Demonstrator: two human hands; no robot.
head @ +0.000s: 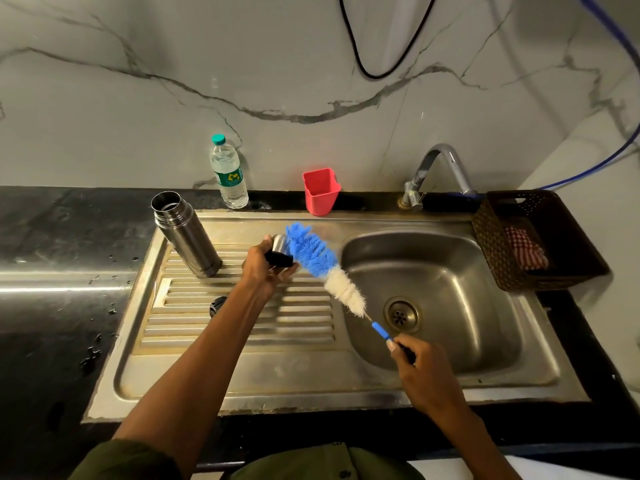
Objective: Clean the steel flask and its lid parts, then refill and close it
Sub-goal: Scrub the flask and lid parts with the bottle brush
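Standing open steel flask (185, 233); checked cloth (524, 249) inside brown basket (491, 244).

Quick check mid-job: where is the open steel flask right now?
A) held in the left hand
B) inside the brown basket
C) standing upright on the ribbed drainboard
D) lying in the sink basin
C: the steel flask stands upright, lidless, on the drainboard, left of the left hand.

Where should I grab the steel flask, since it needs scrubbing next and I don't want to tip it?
Probably best to grip the flask round its plain cylindrical body, below the stepped neck. It stands upright and open on the ribbed drainboard. Come from the near right: the bottle stands behind it. The left hand is nearest, but it holds the lid cup.
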